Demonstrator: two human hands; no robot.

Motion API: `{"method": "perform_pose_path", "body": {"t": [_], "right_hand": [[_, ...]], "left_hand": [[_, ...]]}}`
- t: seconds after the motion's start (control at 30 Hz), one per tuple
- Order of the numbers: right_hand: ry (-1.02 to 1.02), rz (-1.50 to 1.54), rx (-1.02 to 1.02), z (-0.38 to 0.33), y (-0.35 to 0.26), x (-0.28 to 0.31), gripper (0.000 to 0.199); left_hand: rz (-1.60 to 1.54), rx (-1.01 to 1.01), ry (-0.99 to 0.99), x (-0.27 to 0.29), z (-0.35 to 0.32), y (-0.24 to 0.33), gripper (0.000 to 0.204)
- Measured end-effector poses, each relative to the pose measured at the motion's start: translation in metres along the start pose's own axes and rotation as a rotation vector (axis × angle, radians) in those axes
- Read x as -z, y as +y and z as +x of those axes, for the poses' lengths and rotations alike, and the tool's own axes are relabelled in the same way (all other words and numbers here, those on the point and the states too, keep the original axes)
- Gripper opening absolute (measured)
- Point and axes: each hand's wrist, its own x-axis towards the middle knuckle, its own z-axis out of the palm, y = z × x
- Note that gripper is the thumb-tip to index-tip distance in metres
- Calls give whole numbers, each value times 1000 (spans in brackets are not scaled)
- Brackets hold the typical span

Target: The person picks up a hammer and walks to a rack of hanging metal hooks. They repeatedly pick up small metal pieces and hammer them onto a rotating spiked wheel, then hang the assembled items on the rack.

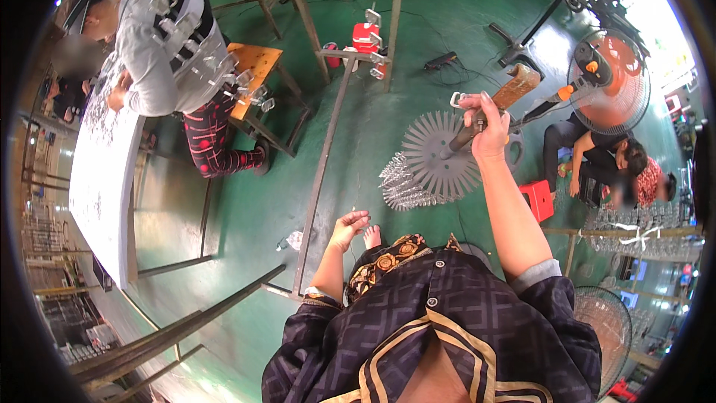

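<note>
Head view: right hand (488,125) grips hammer (498,101); left hand (349,225) empty.

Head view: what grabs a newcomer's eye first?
The right hand, raised at centre right, grips a wooden-handled tool above a grey spiked disc on the green floor. The left hand hangs empty and half curled lower down. At upper left, a seated person leans over a long white table.
</note>
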Motion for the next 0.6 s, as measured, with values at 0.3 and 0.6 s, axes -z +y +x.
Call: {"method": "perform_pose_path", "body": {"t": [0.3,0.6], "right_hand": [[93,39,62,-11,8,-14,25],[126,33,65,-22,10,-21,27]], "left_hand": [[-105,26,93,7,-20,-39,25],[-152,6,138,15,-36,-48,27]]}}
